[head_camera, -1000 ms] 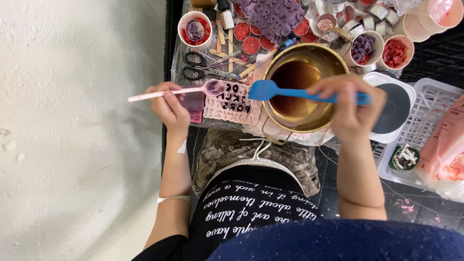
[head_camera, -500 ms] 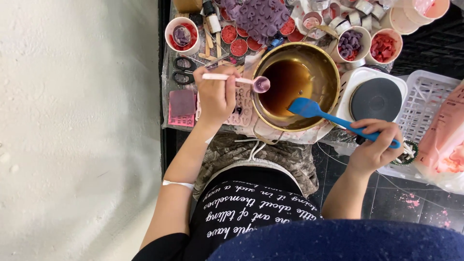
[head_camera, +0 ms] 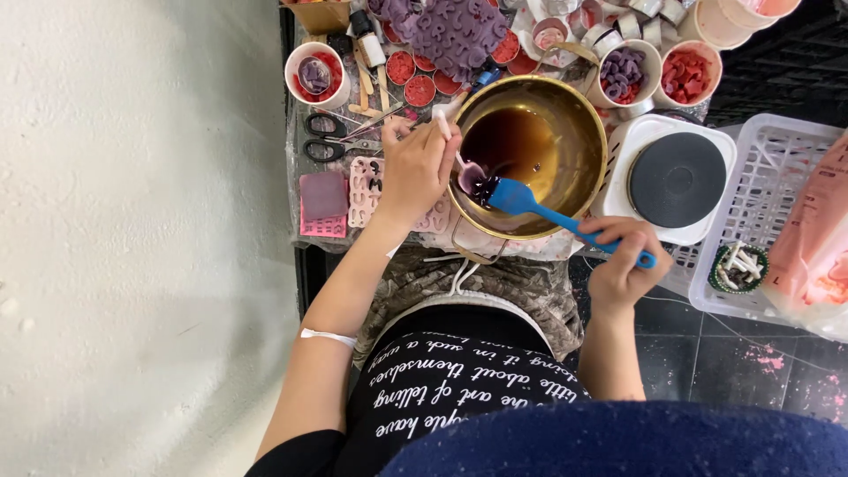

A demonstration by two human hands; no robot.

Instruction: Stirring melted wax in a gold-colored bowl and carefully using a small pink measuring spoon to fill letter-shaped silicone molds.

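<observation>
White square hotplate with round black disc (head_camera: 677, 179) taken as landmark. Just right of it: white slotted plastic basket (head_camera: 777, 177), with small green-rimmed round dish of white sticks (head_camera: 738, 268) at its lower left corner. Just above: white paper cup of purple pieces (head_camera: 624, 74) and white paper cup of red pieces (head_camera: 686, 75). Far left: black-handled scissors (head_camera: 329, 137), pink rectangular silicone mould (head_camera: 323, 205), white cup with red and purple contents (head_camera: 314, 74).

From my feed I see a pale, rough wall (head_camera: 132, 221) filling the left side, evenly lit. At lower right lies a dark tiled floor (head_camera: 751, 380) with pink specks. A small cluttered worktable (head_camera: 296, 159) stands between them.
</observation>
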